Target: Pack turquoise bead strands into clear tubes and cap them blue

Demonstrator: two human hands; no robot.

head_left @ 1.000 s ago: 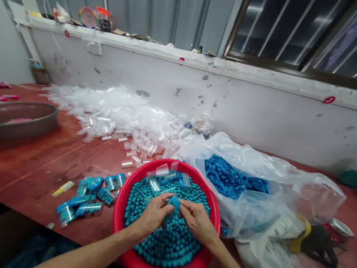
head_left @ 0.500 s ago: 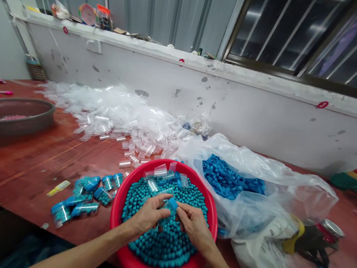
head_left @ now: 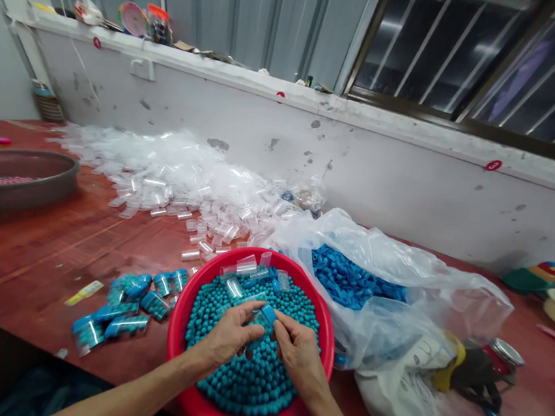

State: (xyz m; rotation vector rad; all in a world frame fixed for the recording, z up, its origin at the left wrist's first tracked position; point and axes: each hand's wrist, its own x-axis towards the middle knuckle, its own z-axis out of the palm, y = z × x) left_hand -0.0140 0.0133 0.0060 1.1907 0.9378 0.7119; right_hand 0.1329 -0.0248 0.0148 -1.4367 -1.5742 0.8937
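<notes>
Desk: the red-brown desk (head_left: 58, 239) runs from the left edge to the right, backed by a stained white wall (head_left: 383, 179) with a cluttered ledge and a barred window (head_left: 478, 57) above.
Open room: bare wood lies left of centre, between the grey basin (head_left: 15, 176) and the red bowl; the near edge drops to a dark gap.
Clear tubes: a wide heap of empty tubes (head_left: 177, 172) spreads along the wall.
Plastic bag: a bag of blue caps (head_left: 353, 281) crowds the right side, touching the bowl.
Red bowl: the red bowl (head_left: 185, 297) sits at the near edge, full of teal beads (head_left: 241, 381).
Filled tubes: capped tubes (head_left: 121, 304) lie just left of the bowl.
Hands: left hand (head_left: 228, 334) and right hand (head_left: 300, 354) meet over the beads, fingers pinching a small blue-capped tube (head_left: 267, 313).
</notes>
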